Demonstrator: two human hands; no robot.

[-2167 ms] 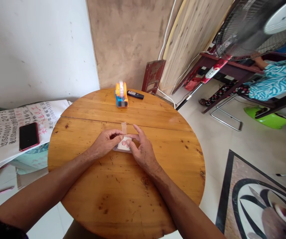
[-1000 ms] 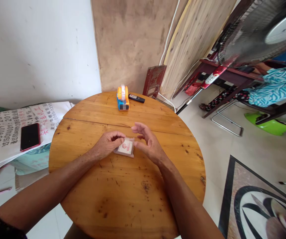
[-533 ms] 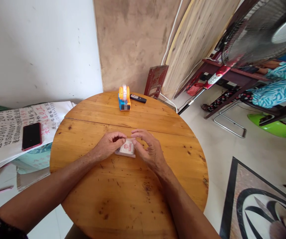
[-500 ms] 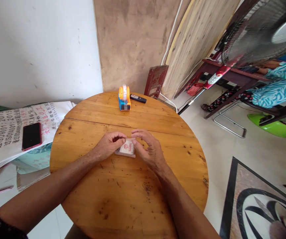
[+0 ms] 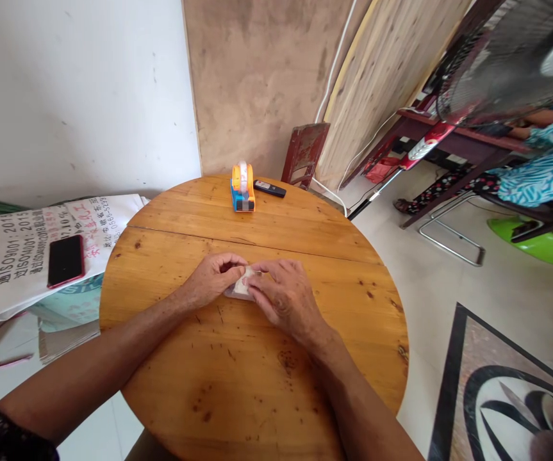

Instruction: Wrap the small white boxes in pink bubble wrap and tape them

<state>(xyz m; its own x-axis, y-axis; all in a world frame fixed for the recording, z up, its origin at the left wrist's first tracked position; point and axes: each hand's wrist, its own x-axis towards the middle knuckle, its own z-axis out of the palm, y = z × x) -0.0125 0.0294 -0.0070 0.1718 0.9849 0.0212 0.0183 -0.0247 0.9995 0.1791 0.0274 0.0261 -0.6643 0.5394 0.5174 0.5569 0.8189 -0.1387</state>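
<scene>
A small flat white box with red print (image 5: pixel 240 289), apparently in clear wrapping, lies on the round wooden table (image 5: pixel 238 371) between my hands. My left hand (image 5: pixel 213 279) pinches its far left corner between thumb and curled fingers. Over its right side, my right hand (image 5: pixel 286 296) is closed, with thumb and fingertips at the box's far right edge and top. Much of the box is hidden under the right hand. Exactly what the right fingertips grip is too small to make out.
At the table's far edge stand an orange and blue tape dispenser (image 5: pixel 243 187) and a dark remote control (image 5: pixel 269 188). A phone (image 5: pixel 66 260) lies on white printed sacking (image 5: pixel 11 256) to the left. A standing fan (image 5: pixel 492 70) and a seated person (image 5: pixel 540 169) are at right.
My right hand has moved left onto the box, its fingers coming down and covering more of the print. The left hand keeps its pinch at the corner.
</scene>
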